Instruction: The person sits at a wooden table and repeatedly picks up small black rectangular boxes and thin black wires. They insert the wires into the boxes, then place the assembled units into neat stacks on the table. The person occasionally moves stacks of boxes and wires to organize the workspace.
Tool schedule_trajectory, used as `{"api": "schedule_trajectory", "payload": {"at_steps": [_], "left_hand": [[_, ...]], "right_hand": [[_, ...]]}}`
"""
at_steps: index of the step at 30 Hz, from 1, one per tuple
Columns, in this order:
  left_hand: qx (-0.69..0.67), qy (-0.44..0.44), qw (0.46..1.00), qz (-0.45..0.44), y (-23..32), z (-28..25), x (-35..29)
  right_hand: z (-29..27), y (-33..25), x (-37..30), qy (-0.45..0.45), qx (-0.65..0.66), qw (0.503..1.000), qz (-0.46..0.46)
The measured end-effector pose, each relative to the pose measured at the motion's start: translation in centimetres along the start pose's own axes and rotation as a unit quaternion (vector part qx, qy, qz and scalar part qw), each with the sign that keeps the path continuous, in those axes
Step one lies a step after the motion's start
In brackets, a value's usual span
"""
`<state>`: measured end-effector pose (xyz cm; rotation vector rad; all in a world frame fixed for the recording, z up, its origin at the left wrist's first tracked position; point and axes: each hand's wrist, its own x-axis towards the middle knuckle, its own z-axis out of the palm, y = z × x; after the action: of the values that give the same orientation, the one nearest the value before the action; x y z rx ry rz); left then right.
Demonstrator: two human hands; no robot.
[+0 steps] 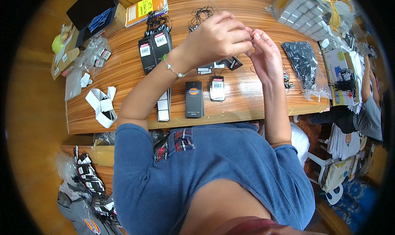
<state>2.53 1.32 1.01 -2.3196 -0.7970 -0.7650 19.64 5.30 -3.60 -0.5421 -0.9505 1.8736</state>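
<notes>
Above the middle of the table, my left hand [220,35] and my right hand [265,56] meet at the fingertips. Both are closed in a pinch, and what lies between the fingers is too small and hidden to make out. Just below them is a dark tag [234,63], partly covered; whether it hangs from my fingers I cannot tell. Closer to me lie a stack of black hang tags [194,103] and a smaller pile of tags with a white label [217,88]. Left of these, strung black tags with white stickers [161,41] are partly behind my left forearm.
Black string loops [200,18] lie at the back of the wooden table [123,70]. A plastic bag of black strings [304,64] rests at the right, below a bag of small white boxes [302,14]. White paper strips [101,107] sit front left. Another person [368,111] is at far right.
</notes>
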Motion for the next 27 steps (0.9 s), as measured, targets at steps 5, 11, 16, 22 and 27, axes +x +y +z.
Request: {"api": "schedule_trajectory", "payload": {"at_steps": [5, 11, 16, 22, 27], "left_hand": [[-0.109, 0.024, 0.990, -0.086, -1.1, 0.7, -2.0], [-0.312, 0.082, 0.898, -0.301, 0.1, 0.9, -3.1], [-0.420, 0.071, 0.842, -0.331, 0.9, 1.1, -3.2], [-0.274, 0.127, 0.894, -0.329, 2.0, 1.7, -2.4], [-0.417, 0.074, 0.811, -0.404, 3.5, 1.8, -2.3]], "right_hand": [[-0.4, -1.9, 1.0, -0.084, 0.099, 0.983, -0.127], [0.7, -2.4, 1.5, -0.231, 0.265, 0.930, -0.104], [1.6, -1.9, 1.7, -0.256, 0.368, 0.892, -0.067], [2.1, -1.9, 1.7, -0.239, 0.347, 0.903, -0.082], [2.0, -1.9, 1.7, -0.226, 0.350, 0.904, -0.093]]}}
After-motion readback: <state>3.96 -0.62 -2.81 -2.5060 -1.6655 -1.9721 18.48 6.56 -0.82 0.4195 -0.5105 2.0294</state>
